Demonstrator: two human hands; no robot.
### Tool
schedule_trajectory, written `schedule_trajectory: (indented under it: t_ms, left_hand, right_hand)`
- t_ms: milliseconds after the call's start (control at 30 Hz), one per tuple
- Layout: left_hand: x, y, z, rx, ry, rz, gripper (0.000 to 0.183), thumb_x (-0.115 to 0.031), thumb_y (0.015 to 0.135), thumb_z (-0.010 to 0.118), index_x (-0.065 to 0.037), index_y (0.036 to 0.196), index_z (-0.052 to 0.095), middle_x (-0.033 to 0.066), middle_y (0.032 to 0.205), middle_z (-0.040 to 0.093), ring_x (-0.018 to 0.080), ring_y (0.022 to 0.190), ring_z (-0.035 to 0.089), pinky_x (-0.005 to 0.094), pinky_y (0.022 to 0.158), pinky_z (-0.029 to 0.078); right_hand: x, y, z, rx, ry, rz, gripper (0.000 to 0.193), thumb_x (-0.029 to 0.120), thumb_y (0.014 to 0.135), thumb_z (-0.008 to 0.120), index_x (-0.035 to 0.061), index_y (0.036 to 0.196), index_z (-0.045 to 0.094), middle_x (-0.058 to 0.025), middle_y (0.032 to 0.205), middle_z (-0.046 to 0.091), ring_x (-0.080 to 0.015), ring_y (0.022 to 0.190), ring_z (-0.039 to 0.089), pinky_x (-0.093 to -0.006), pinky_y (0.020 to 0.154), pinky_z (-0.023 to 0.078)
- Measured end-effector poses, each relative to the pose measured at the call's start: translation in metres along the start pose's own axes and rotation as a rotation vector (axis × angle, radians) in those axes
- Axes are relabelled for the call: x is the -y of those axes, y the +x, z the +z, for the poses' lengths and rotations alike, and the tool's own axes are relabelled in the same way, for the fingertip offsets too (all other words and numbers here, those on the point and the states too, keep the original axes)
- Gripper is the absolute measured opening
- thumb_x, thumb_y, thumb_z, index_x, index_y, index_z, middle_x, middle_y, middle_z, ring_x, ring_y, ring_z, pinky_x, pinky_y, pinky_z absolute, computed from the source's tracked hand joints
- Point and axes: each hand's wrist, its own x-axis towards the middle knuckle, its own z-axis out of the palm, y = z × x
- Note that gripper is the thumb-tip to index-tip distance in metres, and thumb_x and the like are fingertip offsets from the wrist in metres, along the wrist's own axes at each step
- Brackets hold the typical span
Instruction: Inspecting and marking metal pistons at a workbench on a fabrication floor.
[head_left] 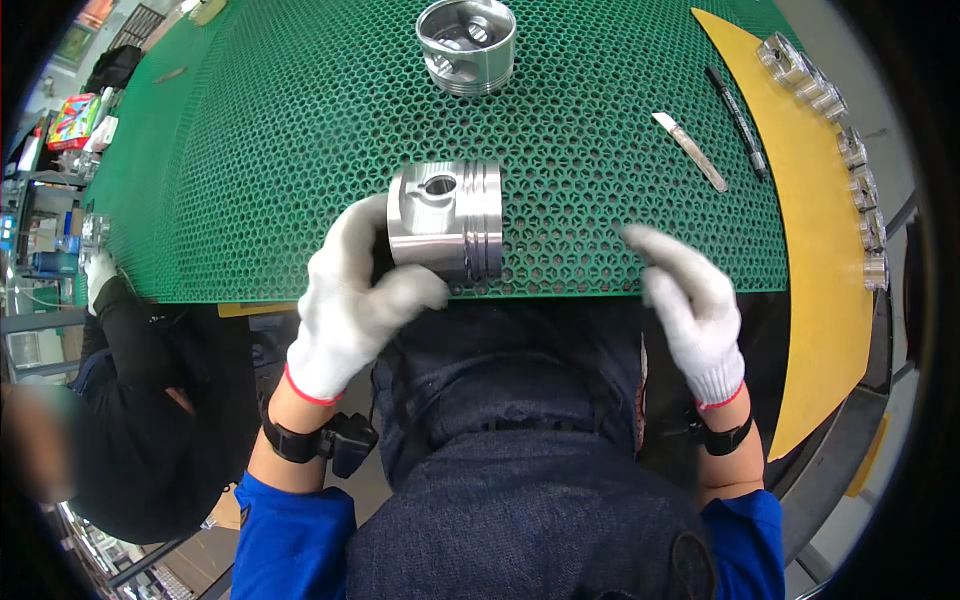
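A shiny metal piston (445,220) lies on its side near the front edge of the green mat, its pin hole facing up and its ring grooves to the right. My left hand (360,280), in a white knit glove, curves round the piston's left end, fingers behind it and thumb in front. My right hand (690,305), also gloved, is off to the right with fingers apart and nothing in it; the fingers are slightly blurred. Farther back, a second piston (468,50) stands with its hollow end up.
A white-tipped knife-like tool (690,152) and a black marker (737,122) lie at the right of the green honeycomb mat (290,150). Beyond them is a yellow board (815,270), with several pistons (865,210) along its outer edge. At left sits a co-worker (140,420) in black.
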Motion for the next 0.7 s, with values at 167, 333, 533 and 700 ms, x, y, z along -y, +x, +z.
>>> schedule_trajectory:
  t_ms: [167, 333, 533, 700]
  left_hand:
    - [0.015, 0.001, 0.003, 0.060, 0.690, 0.390, 0.054, -0.024, 0.063, 0.085, -0.005, 0.109, 0.063, 0.0130, 0.102, 0.065, 0.0354, 0.095, 0.061, 0.0409, 0.086, 0.049]
    - [0.022, -0.027, -0.013, 0.113, 0.673, 0.509, 0.051, -0.025, 0.062, 0.083, -0.005, 0.105, 0.065, 0.0126, 0.105, 0.065, 0.0343, 0.098, 0.061, 0.0416, 0.086, 0.049]
    - [0.021, -0.028, -0.014, 0.130, 0.743, 0.550, 0.053, -0.027, 0.060, 0.081, -0.004, 0.105, 0.066, 0.0129, 0.106, 0.065, 0.0340, 0.099, 0.061, 0.0425, 0.087, 0.049]
    - [0.018, -0.028, -0.011, 0.102, 0.695, 0.444, 0.050, -0.029, 0.064, 0.083, -0.004, 0.104, 0.066, 0.0138, 0.103, 0.065, 0.0336, 0.098, 0.062, 0.0407, 0.086, 0.049]
  right_hand:
    - [0.035, 0.009, 0.020, 0.203, 0.415, 0.448, 0.035, 0.008, 0.092, 0.053, 0.0025, 0.126, 0.060, -0.0008, 0.085, 0.062, -0.0053, 0.069, 0.050, -0.0207, 0.065, 0.045]
    - [0.037, 0.011, 0.031, 0.286, 0.611, 0.639, 0.038, 0.019, 0.095, 0.049, 0.0005, 0.127, 0.057, 0.0055, 0.069, 0.048, -0.0002, 0.057, 0.039, -0.0147, 0.050, 0.033]
    - [0.039, 0.018, 0.041, 0.323, 0.634, 0.733, 0.039, 0.021, 0.096, 0.050, 0.0018, 0.129, 0.055, 0.0049, 0.069, 0.048, -0.0001, 0.056, 0.039, -0.0141, 0.046, 0.032]
    - [0.043, 0.015, 0.039, 0.317, 0.484, 0.595, 0.031, 0.012, 0.093, 0.054, 0.0031, 0.122, 0.062, 0.0016, 0.074, 0.057, -0.0043, 0.059, 0.050, -0.0201, 0.053, 0.043]
